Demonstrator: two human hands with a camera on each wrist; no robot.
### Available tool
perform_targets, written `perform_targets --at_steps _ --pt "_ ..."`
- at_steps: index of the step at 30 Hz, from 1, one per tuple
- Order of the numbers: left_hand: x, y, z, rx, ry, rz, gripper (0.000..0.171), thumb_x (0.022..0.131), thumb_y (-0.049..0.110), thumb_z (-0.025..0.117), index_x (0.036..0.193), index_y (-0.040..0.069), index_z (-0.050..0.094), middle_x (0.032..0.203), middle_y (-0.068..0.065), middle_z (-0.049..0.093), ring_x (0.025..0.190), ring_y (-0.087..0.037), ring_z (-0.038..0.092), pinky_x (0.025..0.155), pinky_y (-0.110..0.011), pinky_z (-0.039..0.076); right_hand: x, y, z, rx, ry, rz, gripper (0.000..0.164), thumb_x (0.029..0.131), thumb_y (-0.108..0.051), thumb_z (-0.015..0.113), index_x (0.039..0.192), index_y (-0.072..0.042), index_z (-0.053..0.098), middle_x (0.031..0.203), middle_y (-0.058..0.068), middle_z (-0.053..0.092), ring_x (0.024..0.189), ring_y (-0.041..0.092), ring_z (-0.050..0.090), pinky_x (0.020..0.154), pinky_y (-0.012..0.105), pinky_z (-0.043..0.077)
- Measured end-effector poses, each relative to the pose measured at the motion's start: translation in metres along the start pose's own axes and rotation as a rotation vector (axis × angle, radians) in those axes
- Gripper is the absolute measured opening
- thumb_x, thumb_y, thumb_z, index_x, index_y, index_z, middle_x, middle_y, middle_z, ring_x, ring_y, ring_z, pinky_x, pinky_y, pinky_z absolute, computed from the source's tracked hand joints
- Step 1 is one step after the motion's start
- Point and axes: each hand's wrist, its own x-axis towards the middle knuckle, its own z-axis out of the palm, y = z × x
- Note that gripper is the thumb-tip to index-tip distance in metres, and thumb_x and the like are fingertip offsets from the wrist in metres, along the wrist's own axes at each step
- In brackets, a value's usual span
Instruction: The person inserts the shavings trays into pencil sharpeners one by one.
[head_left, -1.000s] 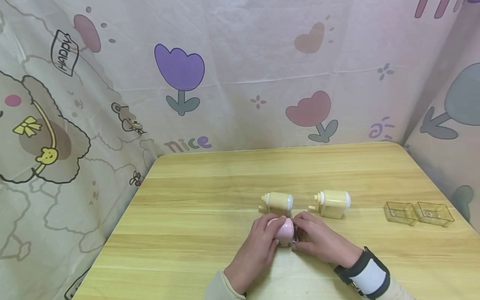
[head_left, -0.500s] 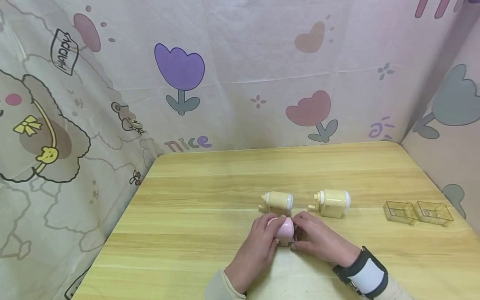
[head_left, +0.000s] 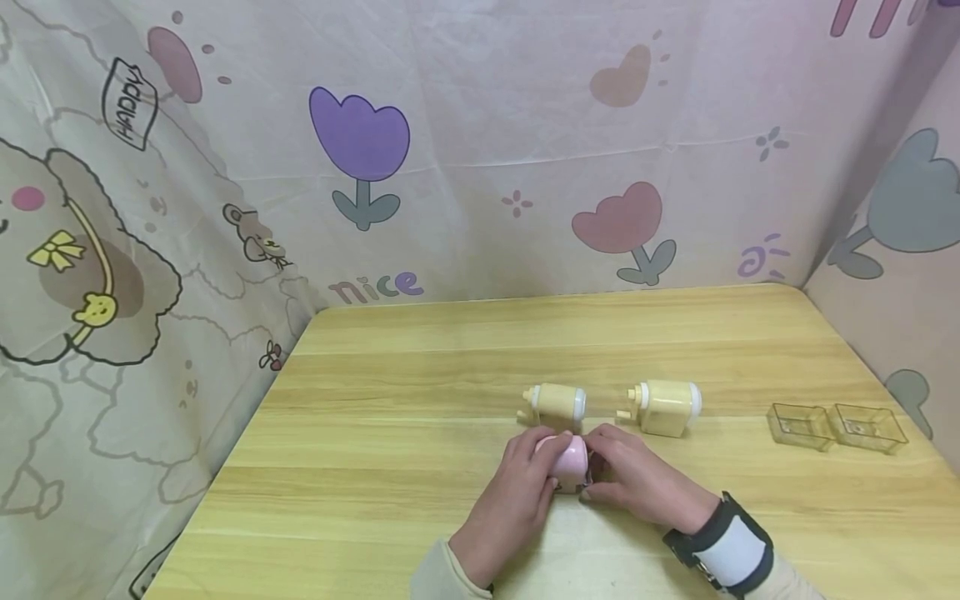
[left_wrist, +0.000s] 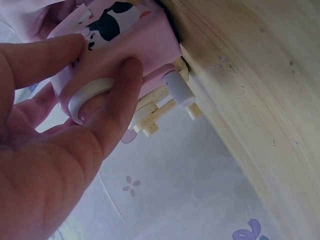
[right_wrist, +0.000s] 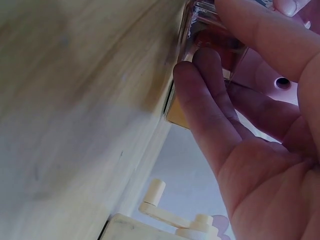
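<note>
On the table, my left hand (head_left: pixel 517 492) grips a pink crank pencil sharpener (head_left: pixel 572 460) from the left, thumb and fingers around its body. The left wrist view shows its printed cartoon side, a white ring, and a crank with a pale grey knob (left_wrist: pixel 179 87). At the sharpener's right end is my right hand (head_left: pixel 641 479), its thumb and fingers pinching a clear drawer (right_wrist: pixel 202 20) there. In the right wrist view the drawer sits against the pink body, partly hidden by fingers. A round hole shows in the pink end.
Behind the hands stand a smaller pale yellow sharpener (head_left: pixel 558 402) and a larger yellow sharpener (head_left: pixel 667 408), cranks to the left. Two clear yellowish drawers, a left drawer (head_left: pixel 801 427) and a right drawer (head_left: pixel 868 427), lie at the table's right. A patterned cloth (head_left: pixel 480 208) hangs behind.
The right hand and its wristband have shifted very slightly left. Otherwise both hands stay at the pink sharpener.
</note>
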Motion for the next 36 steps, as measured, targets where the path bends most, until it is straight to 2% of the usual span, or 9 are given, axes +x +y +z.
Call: perform_targets --at_steps 21,36 --pt "-0.0003 -0.0021 0.0015 0.015 0.035 0.042 0.056 0.085 0.004 0.062 0.137 0.016 0.047 0.13 -0.008 0.05 0.12 -0.025 0.047 0.101 -0.033 0.04 0.002 0.0002 0.0015 -0.003 0.019 -0.005 0.04 0.07 -0.022 0.081 0.104 -0.017 0.06 0.098 -0.01 0.054 0.088 0.01 0.052 0.073 0.028 0.048" --pt "-0.0004 -0.0038 0.0003 -0.012 0.027 0.034 0.056 0.086 0.004 0.06 0.138 0.017 0.046 0.133 -0.007 0.049 0.122 -0.024 0.046 0.103 -0.035 0.038 0.0027 0.002 0.0042 0.064 0.022 -0.004 0.041 0.072 -0.023 0.08 0.107 -0.017 0.06 0.096 -0.011 0.055 0.086 0.01 0.054 0.073 0.029 0.049"
